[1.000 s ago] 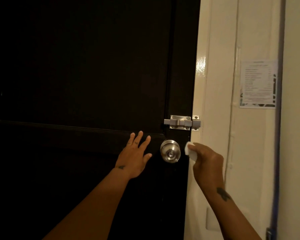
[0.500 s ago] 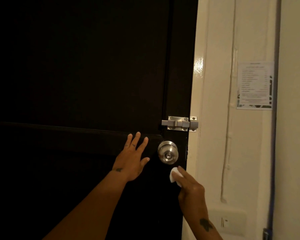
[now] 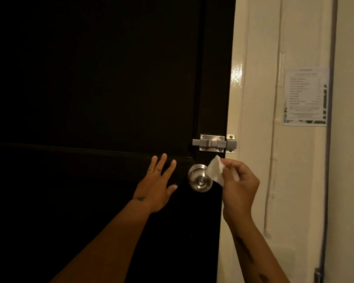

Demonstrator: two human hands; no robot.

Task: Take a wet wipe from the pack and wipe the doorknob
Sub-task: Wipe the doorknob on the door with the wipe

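Note:
A round silver doorknob [image 3: 198,180] sits low on the right side of a dark door [image 3: 102,82]. My right hand [image 3: 240,185] pinches a folded white wet wipe [image 3: 215,170], which lies against the knob's upper right edge. My left hand [image 3: 157,184] rests flat on the door just left of the knob, fingers spread. The wipe pack is out of view.
A silver slide bolt [image 3: 214,142] is fixed just above the knob, reaching onto the cream door frame [image 3: 251,99]. A printed paper notice [image 3: 306,97] hangs on the wall at right. A thin cable [image 3: 273,160] runs down the wall.
My right hand went from the knob's right down below it, then came up again; the wipe now touches the knob's upper right. My left hand stays flat on the door.

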